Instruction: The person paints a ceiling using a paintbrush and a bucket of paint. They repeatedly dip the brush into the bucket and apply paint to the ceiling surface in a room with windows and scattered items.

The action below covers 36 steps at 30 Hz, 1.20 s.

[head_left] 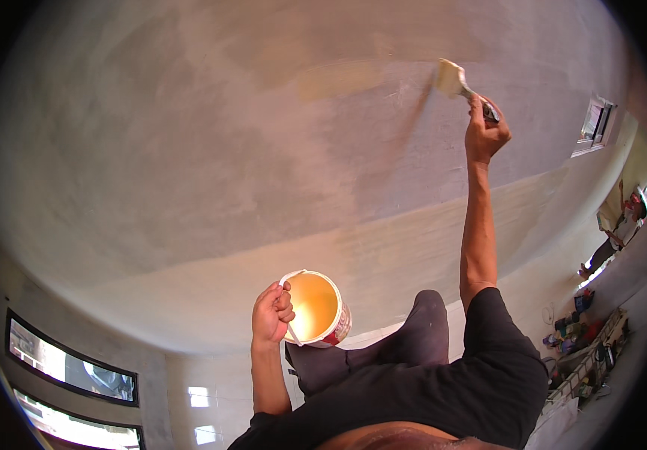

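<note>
My left hand (271, 311) grips the white handle of a bucket (335, 331) holding pale yellow liquid, held low near my dark-trousered legs. My right hand (488, 127), its arm stretched upward, is closed on the handle of a wide paintbrush (451, 79) with cream-coloured bristles. The bristles are at the grey plastered wall (188, 135) and cast a long shadow; I cannot tell whether they touch it. A paler band runs along the wall's lower part, and a faint yellowish patch shows left of the brush.
Dark-framed windows (68, 352) are at the lower left and a small window (593, 124) is at the right. Another person (623, 232) is by the far right wall. Assorted items and a ladder-like frame (593, 352) lie on the floor at the lower right.
</note>
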Each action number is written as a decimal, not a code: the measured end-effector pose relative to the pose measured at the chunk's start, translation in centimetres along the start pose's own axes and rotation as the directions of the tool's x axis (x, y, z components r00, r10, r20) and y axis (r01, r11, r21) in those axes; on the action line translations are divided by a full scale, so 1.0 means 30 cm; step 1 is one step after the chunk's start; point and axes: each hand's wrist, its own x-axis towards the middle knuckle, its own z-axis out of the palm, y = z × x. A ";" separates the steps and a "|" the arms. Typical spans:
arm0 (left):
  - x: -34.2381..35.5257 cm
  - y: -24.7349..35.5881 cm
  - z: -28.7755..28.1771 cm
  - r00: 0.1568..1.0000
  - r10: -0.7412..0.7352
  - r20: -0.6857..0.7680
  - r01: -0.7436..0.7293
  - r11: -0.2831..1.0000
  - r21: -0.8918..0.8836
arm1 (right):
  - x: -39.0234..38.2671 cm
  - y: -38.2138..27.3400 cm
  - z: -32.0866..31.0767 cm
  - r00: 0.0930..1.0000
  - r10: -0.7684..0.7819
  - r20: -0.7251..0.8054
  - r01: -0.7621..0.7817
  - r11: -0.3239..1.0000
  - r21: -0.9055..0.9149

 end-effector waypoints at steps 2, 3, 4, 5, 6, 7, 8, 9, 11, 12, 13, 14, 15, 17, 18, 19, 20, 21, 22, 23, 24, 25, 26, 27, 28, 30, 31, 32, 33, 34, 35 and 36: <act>0.000 -0.001 -0.002 1.000 -0.003 0.012 0.003 1.000 0.001 | -0.027 -0.043 0.003 0.989 -0.145 0.036 0.150 0.956 -0.252; 0.000 -0.006 -0.003 1.000 -0.006 0.016 0.006 1.000 -0.009 | -0.067 -0.062 0.037 0.965 -0.250 0.080 0.262 0.923 -0.282; 0.007 -0.005 0.000 1.000 -0.011 0.028 0.011 1.000 -0.011 | -0.117 -0.084 0.087 0.929 -0.349 0.119 0.369 0.875 -0.313; 0.011 -0.008 -0.001 1.000 -0.011 0.026 0.012 1.000 -0.020 | -0.184 -0.119 0.148 0.878 -0.459 0.136 0.478 0.826 -0.299; 0.010 -0.011 -0.005 1.000 -0.010 0.021 0.010 1.000 -0.026 | -0.266 -0.192 0.201 0.843 -0.502 0.193 0.538 0.793 -0.286; 0.007 -0.012 -0.006 1.000 -0.010 0.015 0.010 1.000 -0.028 | -0.347 -0.261 0.259 0.825 -0.520 0.221 0.558 0.812 -0.172; 0.005 -0.007 -0.001 1.000 -0.006 0.000 0.006 1.000 -0.026 | -0.427 -0.327 0.314 0.819 -0.525 0.233 0.558 0.823 -0.108; 0.003 -0.006 0.003 1.000 -0.001 -0.018 0.000 1.000 -0.021 | -0.504 -0.401 0.358 0.827 -0.504 0.251 0.519 0.855 0.008; -0.004 -0.001 0.006 0.998 -0.005 -0.056 0.005 1.000 0.006 | -0.662 -0.516 0.449 0.821 -0.479 0.310 0.448 0.878 0.172; -0.007 -0.001 0.004 0.998 0.001 -0.070 0.000 1.000 0.019 | -0.725 -0.567 0.483 0.819 -0.459 0.345 0.384 0.884 0.266; -0.007 -0.002 -0.001 0.997 0.003 -0.077 0.000 1.000 0.031 | -0.769 -0.605 0.506 0.807 -0.463 0.367 0.344 0.874 0.344; -0.009 0.003 -0.004 0.996 0.010 -0.083 -0.006 0.999 0.047 | -0.787 -0.633 0.524 0.795 -0.470 0.383 0.302 0.855 0.421; -0.018 0.006 -0.018 0.996 0.008 -0.092 -0.004 0.999 0.047 | -0.797 -0.651 0.538 0.804 -0.427 0.414 0.233 0.866 0.442; -0.011 -0.002 -0.017 0.994 0.008 -0.107 -0.002 0.998 0.058 | -0.791 -0.647 0.546 0.790 -0.368 0.491 0.107 0.870 0.481; 0.001 0.002 -0.013 0.994 0.007 -0.111 0.001 0.998 0.067 | -0.759 -0.597 0.546 0.820 -0.323 0.472 0.102 0.895 0.435; 0.010 0.005 -0.016 0.994 0.005 -0.106 0.003 0.998 0.069 | -0.710 -0.542 0.539 0.843 -0.283 0.456 0.090 0.912 0.400; 0.013 0.003 -0.020 0.994 0.002 -0.106 0.005 0.998 0.066 | -0.657 -0.484 0.522 0.863 -0.243 0.444 0.074 0.928 0.365; 0.010 -0.001 -0.023 0.994 -0.004 -0.107 0.010 0.998 0.060 | -0.586 -0.416 0.485 0.878 -0.210 0.430 0.048 0.933 0.357; 0.002 -0.003 -0.026 0.994 -0.012 -0.111 0.019 0.998 0.059 | -0.500 -0.343 0.435 0.891 -0.176 0.418 0.021 0.936 0.351; -0.004 0.002 -0.026 0.994 -0.020 -0.111 0.027 0.998 0.058 | -0.403 -0.270 0.373 0.885 -0.130 0.447 -0.033 0.941 0.338; -0.011 0.007 -0.029 0.993 -0.021 -0.119 0.028 0.998 0.056 | -0.323 -0.193 0.310 0.886 -0.103 0.451 -0.035 0.957 0.288; -0.020 0.009 -0.030 0.993 -0.015 -0.119 0.023 0.998 0.066 | -0.253 -0.091 0.263 0.895 -0.078 0.439 -0.048 0.962 0.269; -0.033 0.014 -0.031 0.992 -0.010 -0.122 0.019 0.997 0.076 | -0.172 -0.019 0.193 0.905 -0.055 0.422 -0.044 0.974 0.221; -0.012 0.006 -0.031 0.996 -0.020 -0.092 0.026 0.997 0.071 | -0.064 0.053 0.122 0.941 -0.074 0.330 0.031 0.991 0.133; -0.005 0.004 -0.023 0.997 -0.028 -0.079 0.034 0.997 0.070 | 0.030 0.139 0.053 0.961 -0.016 0.276 -0.012 0.995 0.101; -0.002 0.007 -0.012 0.997 -0.039 -0.059 0.043 0.997 0.070 | 0.180 0.241 -0.089 0.994 -0.026 0.109 0.036 0.995 -0.094; 0.000 0.009 -0.006 0.997 -0.044 -0.061 0.049 0.996 0.074 | 0.236 0.267 -0.142 0.997 -0.077 -0.005 0.074 0.978 -0.196; -0.005 0.010 0.002 0.997 -0.043 -0.066 0.048 0.996 0.074 | 0.267 0.281 -0.155 0.993 -0.114 -0.045 0.097 0.955 -0.280; -0.006 0.008 0.008 0.997 -0.042 -0.070 0.047 0.996 0.072 | 0.288 0.294 -0.161 0.985 -0.155 -0.081 0.115 0.924 -0.363; -0.004 0.009 0.020 0.998 -0.040 -0.045 0.043 0.997 0.071 | 0.308 0.302 -0.171 0.973 -0.197 -0.118 0.126 0.886 -0.446; -0.003 0.010 0.031 0.999 -0.039 -0.024 0.041 0.996 0.075 | 0.284 0.272 -0.130 0.967 -0.241 -0.087 0.167 0.850 -0.500; 0.000 0.012 0.039 0.999 -0.042 -0.003 0.043 0.996 0.080 | 0.234 0.242 -0.078 0.955 -0.297 -0.007 0.251 0.819 -0.516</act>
